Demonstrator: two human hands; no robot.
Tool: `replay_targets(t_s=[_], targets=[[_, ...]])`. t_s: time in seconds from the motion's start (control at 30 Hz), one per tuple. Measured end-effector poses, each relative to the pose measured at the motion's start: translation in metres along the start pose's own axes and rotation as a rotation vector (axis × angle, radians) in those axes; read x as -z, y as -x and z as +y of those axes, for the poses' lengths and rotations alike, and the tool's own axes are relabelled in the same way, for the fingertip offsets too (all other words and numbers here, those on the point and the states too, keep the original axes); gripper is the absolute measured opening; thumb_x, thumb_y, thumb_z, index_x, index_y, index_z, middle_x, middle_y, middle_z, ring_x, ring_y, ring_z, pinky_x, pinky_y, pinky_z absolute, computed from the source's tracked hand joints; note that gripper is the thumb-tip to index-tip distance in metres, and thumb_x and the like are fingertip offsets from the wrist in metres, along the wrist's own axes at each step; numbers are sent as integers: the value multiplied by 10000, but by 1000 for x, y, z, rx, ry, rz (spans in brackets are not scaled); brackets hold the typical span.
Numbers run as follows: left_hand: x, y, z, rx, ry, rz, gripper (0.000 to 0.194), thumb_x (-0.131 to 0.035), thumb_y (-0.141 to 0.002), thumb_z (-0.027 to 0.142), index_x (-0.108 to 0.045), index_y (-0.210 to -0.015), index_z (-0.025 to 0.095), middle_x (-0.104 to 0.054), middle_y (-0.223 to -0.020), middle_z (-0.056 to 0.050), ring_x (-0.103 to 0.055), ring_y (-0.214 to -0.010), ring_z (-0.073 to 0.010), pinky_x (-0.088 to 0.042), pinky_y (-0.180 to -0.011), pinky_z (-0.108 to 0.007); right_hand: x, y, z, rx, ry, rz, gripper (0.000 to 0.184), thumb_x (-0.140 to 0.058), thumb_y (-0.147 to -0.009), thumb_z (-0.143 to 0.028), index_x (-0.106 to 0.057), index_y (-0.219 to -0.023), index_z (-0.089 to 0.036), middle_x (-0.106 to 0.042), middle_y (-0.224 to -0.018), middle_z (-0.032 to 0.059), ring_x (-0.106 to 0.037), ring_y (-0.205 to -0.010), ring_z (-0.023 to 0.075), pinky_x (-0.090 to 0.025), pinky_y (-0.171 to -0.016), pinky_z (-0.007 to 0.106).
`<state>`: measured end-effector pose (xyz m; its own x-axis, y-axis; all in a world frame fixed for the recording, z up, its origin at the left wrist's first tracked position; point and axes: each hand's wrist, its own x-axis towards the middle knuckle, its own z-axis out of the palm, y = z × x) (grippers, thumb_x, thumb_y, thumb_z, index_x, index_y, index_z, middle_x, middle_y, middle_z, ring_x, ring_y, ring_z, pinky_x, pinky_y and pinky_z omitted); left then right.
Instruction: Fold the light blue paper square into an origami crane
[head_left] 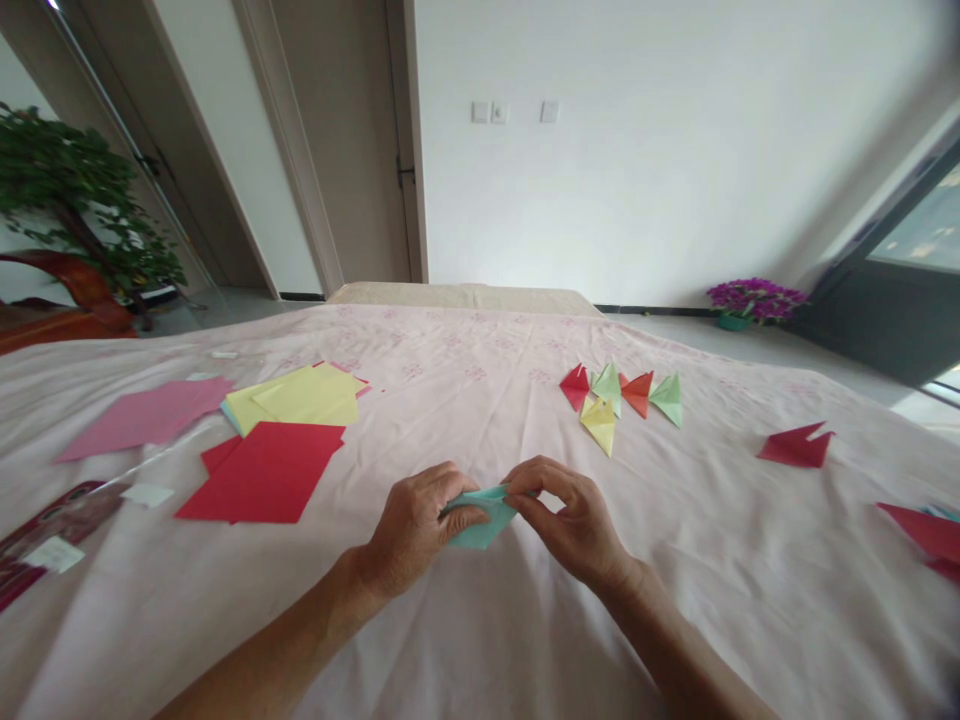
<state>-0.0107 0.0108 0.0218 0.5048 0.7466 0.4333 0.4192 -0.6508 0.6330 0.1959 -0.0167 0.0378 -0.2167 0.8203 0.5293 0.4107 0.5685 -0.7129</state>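
Observation:
A folded piece of light teal paper (480, 522) lies on the pink cloth (480, 640) in front of me. My left hand (412, 525) pinches its left side with thumb and fingers closed. My right hand (574, 520) grips its right upper edge, fingers curled and pressed together. Both hands rest low on the cloth.
To the left lie flat sheets: red (262, 475), yellow (307, 398), pink (146, 415). Several small folded paper shapes (619, 395) sit ahead on the right, with red folded pieces (796, 446) farther right and more at the right edge (926, 530). A dark red packet (52, 530) lies far left.

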Motion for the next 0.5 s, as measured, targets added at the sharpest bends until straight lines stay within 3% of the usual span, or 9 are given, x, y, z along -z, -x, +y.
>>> replay_targets(t_s=[0.3,0.5], targets=[[-1,1,3,-28,-12,28,201,-558,-904,341,-626,-801,182,-565,-733,-2,-549,-704,-127,-388,-641,-228,-2,3,-1,-82,-8,59,88,-635,-816,-162,-630,-734,-193,-650,-696,8,-597,-647,142,-479,-625,263],[-1,-1,9,65,0,-1,222,-535,-913,353,-598,-775,190,-564,-726,11,-548,-681,-120,-395,-628,-225,-5,3,0,-127,-28,120,61,-674,-787,-194,-629,-747,-204,-655,-686,-3,-605,-638,142,-501,-621,263]])
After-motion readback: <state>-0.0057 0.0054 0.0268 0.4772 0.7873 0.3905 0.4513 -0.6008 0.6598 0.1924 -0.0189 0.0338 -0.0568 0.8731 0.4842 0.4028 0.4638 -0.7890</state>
